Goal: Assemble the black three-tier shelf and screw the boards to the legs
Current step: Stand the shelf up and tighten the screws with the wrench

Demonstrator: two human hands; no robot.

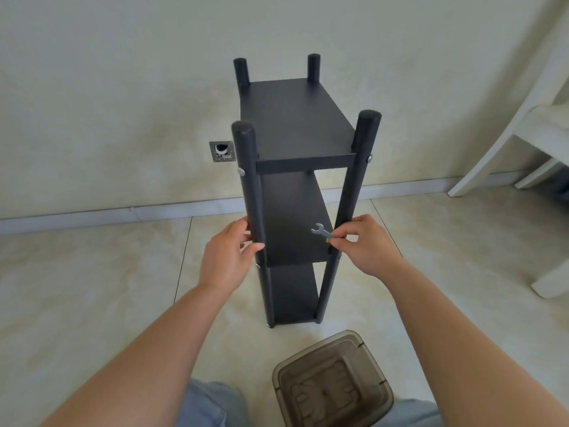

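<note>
steel shows first: a small wrench pinched in the right hand, its open end pointing up and left, just inside the near right leg. the bolt sits just below that hand, seemingly on the leg's outer side. the left hand wraps the near left leg, steadying it. the black shelf stands upright on the floor, long axis vertical, three boards fitted.

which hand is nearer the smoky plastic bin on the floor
Right, narrowly. The right hand, pinching the wrench at the shelf's front right leg, sits above the bin; the left hand grips the front left leg, further aside.
</note>
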